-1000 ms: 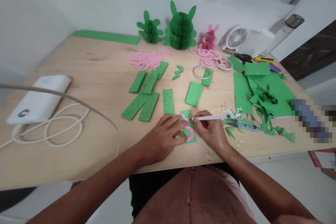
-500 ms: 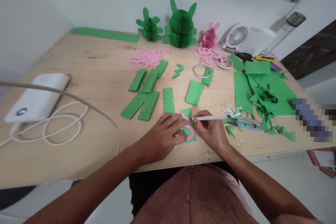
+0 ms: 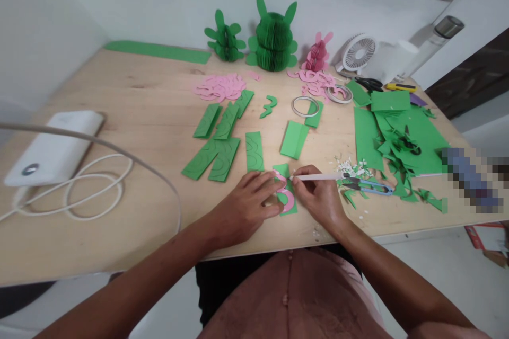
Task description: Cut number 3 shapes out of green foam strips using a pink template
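Near the table's front edge, a pink curved paper shape (image 3: 288, 202) lies on a green paper strip (image 3: 283, 168). My left hand (image 3: 246, 209) rests on the two with its fingers spread, pressing the pink shape at its left side. My right hand (image 3: 321, 200) is closed round a white pen (image 3: 318, 176), whose tip meets the right edge of the pink shape. Just behind my left hand is a green strip with drawn curves (image 3: 254, 151). More marked green strips (image 3: 225, 160) lie to the left.
Green and pink paper figures (image 3: 274, 42) stand at the back beside a small fan (image 3: 359, 53). Blue snips (image 3: 371, 186) and green scraps (image 3: 397, 143) lie right. Tape rings (image 3: 305, 115) are mid-table. A white power bank (image 3: 55, 143) with a cable is left.
The pen tip has shifted very slightly along the pink shape's edge, with my right hand. My left hand stays in place. The whole view has moved a little.
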Motion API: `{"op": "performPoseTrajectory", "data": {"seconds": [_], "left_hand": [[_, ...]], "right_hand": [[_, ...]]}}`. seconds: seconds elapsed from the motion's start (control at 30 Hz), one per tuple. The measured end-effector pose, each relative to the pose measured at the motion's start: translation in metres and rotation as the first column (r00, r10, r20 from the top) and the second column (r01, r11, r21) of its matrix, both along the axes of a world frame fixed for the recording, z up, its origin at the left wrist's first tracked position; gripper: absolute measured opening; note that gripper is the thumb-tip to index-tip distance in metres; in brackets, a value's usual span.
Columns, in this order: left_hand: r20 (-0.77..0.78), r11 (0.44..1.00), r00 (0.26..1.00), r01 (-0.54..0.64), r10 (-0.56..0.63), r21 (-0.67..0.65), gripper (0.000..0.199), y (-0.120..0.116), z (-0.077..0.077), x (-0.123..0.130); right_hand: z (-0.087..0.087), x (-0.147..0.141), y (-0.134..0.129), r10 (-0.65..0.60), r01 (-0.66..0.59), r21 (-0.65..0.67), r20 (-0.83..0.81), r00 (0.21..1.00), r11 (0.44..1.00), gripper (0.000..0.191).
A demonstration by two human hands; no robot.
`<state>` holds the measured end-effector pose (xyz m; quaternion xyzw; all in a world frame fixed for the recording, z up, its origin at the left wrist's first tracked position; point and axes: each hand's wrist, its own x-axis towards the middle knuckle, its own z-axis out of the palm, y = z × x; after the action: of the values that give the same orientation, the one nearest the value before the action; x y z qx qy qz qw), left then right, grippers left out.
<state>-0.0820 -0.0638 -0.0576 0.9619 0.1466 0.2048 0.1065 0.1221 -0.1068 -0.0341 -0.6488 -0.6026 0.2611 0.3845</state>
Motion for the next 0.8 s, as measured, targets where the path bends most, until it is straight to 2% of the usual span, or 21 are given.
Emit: {"op": "performPoseTrajectory", "data": {"seconds": [0.8], "left_hand": [[0.005,1.0,1.0,0.002,-0.001,-0.005,0.032,0.0003,-0.0011,-0.0002]], "right_hand": [[0.0035,-0.0001,-0.0046,0.011,-0.01,-0.005,0.071,0.997,1.0,0.01]]}}
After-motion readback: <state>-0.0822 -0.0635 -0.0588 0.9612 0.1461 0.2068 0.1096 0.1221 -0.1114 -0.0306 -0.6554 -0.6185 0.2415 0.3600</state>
